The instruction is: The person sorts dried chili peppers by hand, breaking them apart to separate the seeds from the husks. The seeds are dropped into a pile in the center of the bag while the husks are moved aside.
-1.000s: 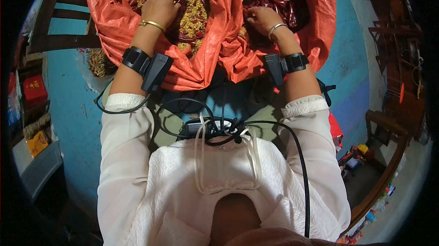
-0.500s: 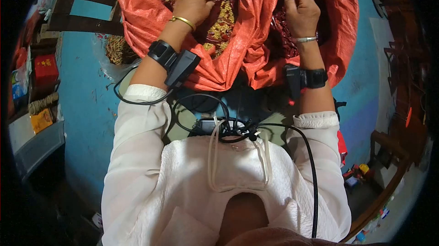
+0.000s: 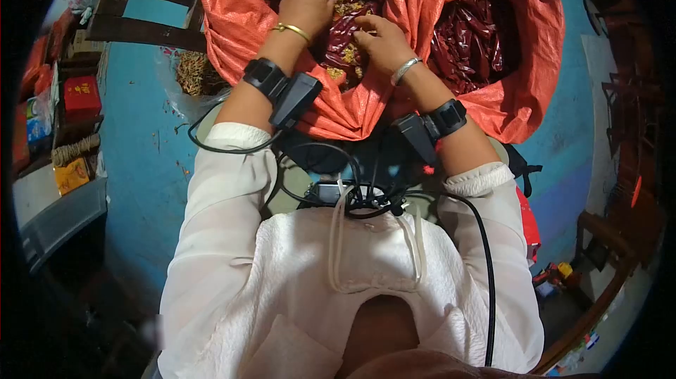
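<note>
Dried chillies (image 3: 343, 33) | right hand (image 3: 386, 45) moved to left sack (image 3: 355, 110) | its fingers (image 3: 367, 21) parted; left hand (image 3: 308, 7): can't tell

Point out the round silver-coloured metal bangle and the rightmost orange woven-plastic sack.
Round silver-coloured metal bangle (image 3: 404, 70): head view, middle of its band.
Rightmost orange woven-plastic sack (image 3: 543, 35): head view, right wall.

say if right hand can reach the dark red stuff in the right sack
Likely yes: right hand is at the left sack, but the right sack gapes open, dark red stuff uncovered.
</note>
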`<move>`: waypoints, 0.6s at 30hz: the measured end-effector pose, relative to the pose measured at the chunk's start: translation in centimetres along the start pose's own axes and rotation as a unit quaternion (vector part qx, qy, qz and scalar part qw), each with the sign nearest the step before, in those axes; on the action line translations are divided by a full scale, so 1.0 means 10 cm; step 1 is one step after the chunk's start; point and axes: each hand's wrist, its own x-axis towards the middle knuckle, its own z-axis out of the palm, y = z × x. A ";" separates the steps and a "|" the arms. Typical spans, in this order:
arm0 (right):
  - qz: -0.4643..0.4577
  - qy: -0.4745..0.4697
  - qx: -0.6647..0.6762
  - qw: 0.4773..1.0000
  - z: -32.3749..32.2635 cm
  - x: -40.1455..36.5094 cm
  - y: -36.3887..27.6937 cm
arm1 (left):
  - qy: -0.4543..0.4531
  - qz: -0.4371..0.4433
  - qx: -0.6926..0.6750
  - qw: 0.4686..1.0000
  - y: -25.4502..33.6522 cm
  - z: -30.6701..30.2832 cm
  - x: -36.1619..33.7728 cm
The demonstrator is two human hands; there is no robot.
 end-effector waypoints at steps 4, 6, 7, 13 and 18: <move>0.016 -0.027 0.040 0.999 -0.02 -0.01 0.00 | 0.046 0.082 0.056 0.994 0.17 0.24 0.08; 0.014 -0.033 0.060 0.998 -0.03 -0.01 0.04 | 0.097 0.101 0.077 0.987 0.19 0.32 0.08; 0.014 -0.038 0.081 0.996 -0.04 -0.01 0.06 | 0.083 0.088 0.101 0.987 0.20 0.33 0.09; 0.098 -0.044 0.121 0.987 -0.16 -0.08 -0.05 | 0.002 0.095 0.113 0.989 0.11 0.25 0.09; 0.068 -0.023 0.111 0.991 -0.15 -0.01 -0.02 | -0.093 0.100 0.089 0.987 -0.04 0.13 0.00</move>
